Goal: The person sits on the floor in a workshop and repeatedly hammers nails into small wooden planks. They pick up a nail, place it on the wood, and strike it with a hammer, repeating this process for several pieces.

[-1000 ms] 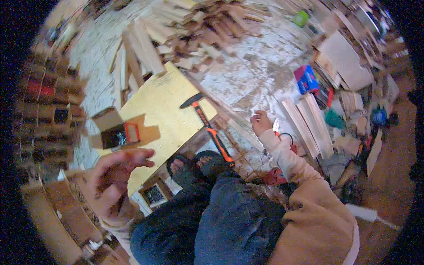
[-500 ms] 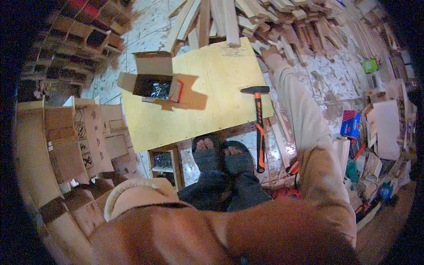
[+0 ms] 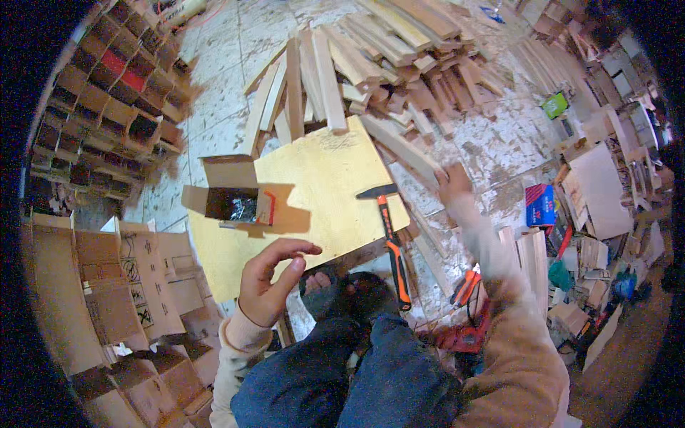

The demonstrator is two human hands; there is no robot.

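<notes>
Your right hand (image 3: 452,178) reached a pale wooden slat (image 3: 404,148) lying slanted at the woodpile's near edge, far right.

Plywood board (image 3: 321,178) lies on the floor ahead of the person's feet. Open cardboard box (image 3: 232,200) sits on the board's left edge, small fasteners inside. Hammer (image 3: 390,235) lies along the board's right edge, head away from the person. Pile of wooden slats (image 3: 385,64) lies beyond the board. Left hand (image 3: 267,282) hovers over the board's near edge; right hand (image 3: 453,182) reaches to the slats right of the hammer. Stacked crates (image 3: 107,121) stand far left.
</notes>
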